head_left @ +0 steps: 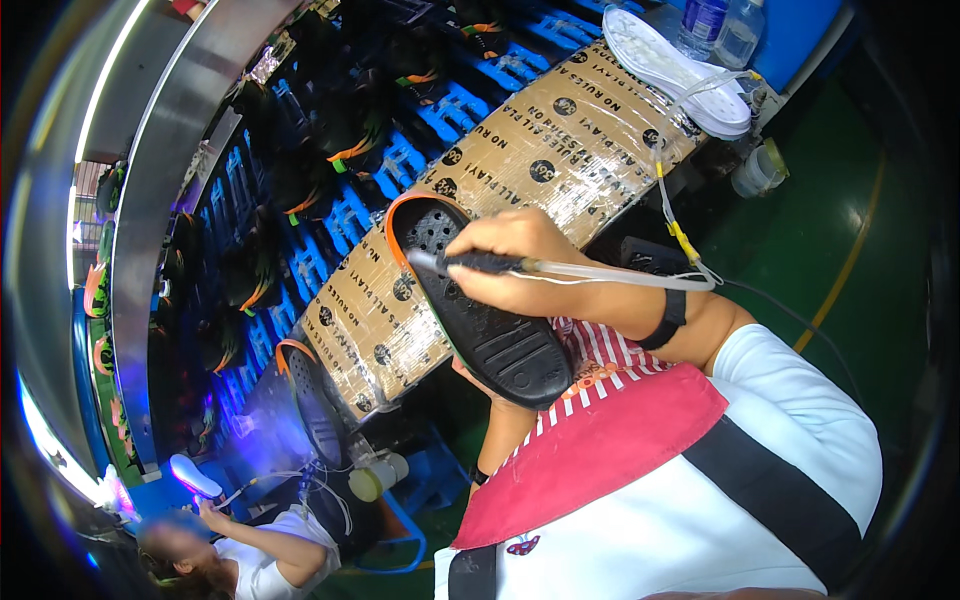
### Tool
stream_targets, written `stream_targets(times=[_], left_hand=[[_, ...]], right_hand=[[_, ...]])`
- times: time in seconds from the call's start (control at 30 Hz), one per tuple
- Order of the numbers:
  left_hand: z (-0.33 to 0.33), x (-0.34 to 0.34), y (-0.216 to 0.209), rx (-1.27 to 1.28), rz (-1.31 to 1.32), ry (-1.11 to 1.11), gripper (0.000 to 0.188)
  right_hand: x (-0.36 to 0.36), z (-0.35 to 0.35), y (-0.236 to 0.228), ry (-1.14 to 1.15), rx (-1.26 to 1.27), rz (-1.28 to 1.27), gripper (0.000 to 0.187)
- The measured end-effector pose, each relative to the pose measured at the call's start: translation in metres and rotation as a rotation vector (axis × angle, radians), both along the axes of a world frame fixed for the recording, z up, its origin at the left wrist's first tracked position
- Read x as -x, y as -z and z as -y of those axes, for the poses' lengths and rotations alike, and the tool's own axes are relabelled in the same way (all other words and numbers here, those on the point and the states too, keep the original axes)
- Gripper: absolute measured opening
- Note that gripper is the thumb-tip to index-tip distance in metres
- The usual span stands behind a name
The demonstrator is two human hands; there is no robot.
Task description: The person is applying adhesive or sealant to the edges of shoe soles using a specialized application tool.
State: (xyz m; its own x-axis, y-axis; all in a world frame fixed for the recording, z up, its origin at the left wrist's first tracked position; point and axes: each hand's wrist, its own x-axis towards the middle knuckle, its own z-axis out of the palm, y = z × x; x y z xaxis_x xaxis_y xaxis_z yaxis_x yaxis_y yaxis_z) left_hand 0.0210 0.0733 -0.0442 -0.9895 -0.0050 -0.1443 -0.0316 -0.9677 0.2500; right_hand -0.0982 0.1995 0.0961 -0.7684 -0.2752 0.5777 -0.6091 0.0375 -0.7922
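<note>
A black shoe sole point(505, 345) with an orange rim at its toe end is tilted in front of me, its inside facing up. Round holes and ridges pattern its inner face. From beneath, my left hand point(503, 418) grips it; most of those fingers are hidden behind the sole. My right hand point(520, 245) is closed around a brush point(485, 263) with a dark wrapped handle and a pale tip. That tip meets the sole's inner edge near the toe. A clear thin tube point(620, 276) runs from the handle back over my right forearm.
A bench ledge point(545, 150) covered in printed brown cardboard crosses ahead. On it lies a white sole point(675, 70) near two bottles point(703, 25). Beyond, blue racks point(400, 165) carry dark shoe parts. A co-worker point(270, 550) sits at lower left, near another orange-rimmed sole point(312, 405).
</note>
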Motion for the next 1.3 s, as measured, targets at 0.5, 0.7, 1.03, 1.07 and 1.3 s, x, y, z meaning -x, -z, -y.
stream_targets(times=[0.5,0.7,1.03,1.07,1.3], left_hand=[[-0.004,0.01,-0.003,0.028,-0.05,0.028,0.074],[-0.007,0.016,-0.007,0.046,-0.069,0.048,0.072],[-0.004,0.023,-0.013,0.084,-0.118,0.059,0.07],[-0.004,0.022,-0.014,0.091,-0.122,0.054,0.07],[-0.001,0.028,-0.017,0.099,-0.158,0.053,0.069]], right_hand=[[-0.014,0.002,-0.006,0.044,-0.06,-0.166,0.012],[-0.024,0.012,0.011,-0.05,-0.261,-0.284,0.014],[-0.022,0.007,0.006,0.046,-0.07,-0.141,0.013],[-0.025,0.008,0.008,0.021,-0.16,-0.206,0.015],[-0.033,0.009,0.012,-0.274,-0.075,-0.107,0.016]])
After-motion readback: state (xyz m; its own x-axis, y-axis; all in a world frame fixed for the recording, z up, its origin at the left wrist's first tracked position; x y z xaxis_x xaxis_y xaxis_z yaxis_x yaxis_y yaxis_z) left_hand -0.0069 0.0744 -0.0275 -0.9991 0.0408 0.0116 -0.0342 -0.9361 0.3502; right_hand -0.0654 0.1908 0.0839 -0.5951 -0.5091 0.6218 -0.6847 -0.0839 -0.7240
